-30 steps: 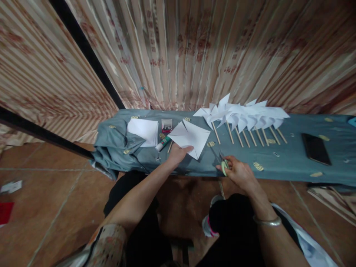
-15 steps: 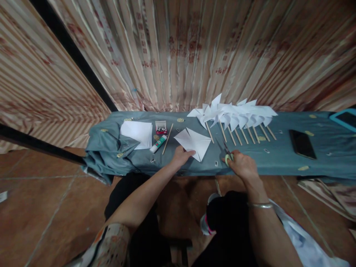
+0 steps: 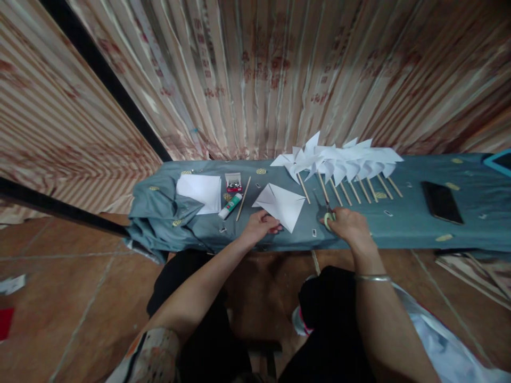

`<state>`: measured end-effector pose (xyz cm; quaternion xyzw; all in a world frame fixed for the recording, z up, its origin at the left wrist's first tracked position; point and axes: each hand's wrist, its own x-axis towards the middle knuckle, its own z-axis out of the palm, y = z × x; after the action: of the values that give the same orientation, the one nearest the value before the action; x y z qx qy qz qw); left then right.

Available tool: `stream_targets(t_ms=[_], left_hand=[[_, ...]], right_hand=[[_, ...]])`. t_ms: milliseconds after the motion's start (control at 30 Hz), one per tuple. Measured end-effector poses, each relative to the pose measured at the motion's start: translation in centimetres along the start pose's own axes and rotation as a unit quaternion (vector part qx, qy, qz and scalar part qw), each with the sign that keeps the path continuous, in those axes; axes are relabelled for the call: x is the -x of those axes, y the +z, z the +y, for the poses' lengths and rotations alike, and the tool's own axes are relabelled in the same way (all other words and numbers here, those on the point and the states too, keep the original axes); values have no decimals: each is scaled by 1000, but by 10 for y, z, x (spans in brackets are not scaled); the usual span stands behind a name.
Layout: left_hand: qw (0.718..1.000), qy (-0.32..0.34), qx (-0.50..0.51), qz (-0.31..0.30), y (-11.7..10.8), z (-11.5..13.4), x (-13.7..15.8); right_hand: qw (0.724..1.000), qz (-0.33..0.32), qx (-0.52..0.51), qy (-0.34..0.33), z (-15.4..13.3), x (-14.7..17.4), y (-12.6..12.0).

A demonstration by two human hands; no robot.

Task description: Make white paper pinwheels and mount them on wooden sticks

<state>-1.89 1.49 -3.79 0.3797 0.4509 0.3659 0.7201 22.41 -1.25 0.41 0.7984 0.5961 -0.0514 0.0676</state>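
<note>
A white square of paper point(image 3: 284, 206), with slits cut in from its corners, lies at an angle on the cloth-covered bench. My left hand point(image 3: 261, 224) is at its near left edge, with curled fingers closed on the paper; the exact grip is partly hidden. My right hand point(image 3: 349, 224) holds scissors point(image 3: 328, 217) by their pale green handles, blades pointing away from me, low over the cloth to the right of the paper. Just beyond the scissors, a row of white paper pinwheels point(image 3: 343, 162) on wooden sticks lies overlapping along the back.
A stack of white paper point(image 3: 199, 192) lies at the left. Beside it are a small red box of metal pins point(image 3: 233, 183), a glue stick point(image 3: 230, 206) and a loose wooden stick point(image 3: 243, 199). A black phone point(image 3: 442, 202) lies at right, near a blue-edged device point(image 3: 499, 161). A curtain point(image 3: 259, 80) hangs behind.
My left thumb has come off the top of the paper, and the fingers are now curled at its edge. The paper's left corner has shifted slightly. The scissors remain in my right hand.
</note>
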Motion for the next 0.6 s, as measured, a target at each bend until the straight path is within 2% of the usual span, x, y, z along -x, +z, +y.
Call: stream_targets(t_ms=[133, 300, 467, 600], left_hand=[[998, -44, -50, -22, -9, -1, 12], [993, -62, -82, -60, -20, -8, 25], [994, -54, -64, -68, -30, -12, 29], [996, -17, -65, -66, -34, -9, 32]], right_hand=[[1000, 2, -1, 10, -6, -3, 0], [1000, 12, 0, 11, -9, -4, 4], [999, 25, -2, 25, -11, -4, 4], [999, 15, -2, 34, -12, -6, 5]])
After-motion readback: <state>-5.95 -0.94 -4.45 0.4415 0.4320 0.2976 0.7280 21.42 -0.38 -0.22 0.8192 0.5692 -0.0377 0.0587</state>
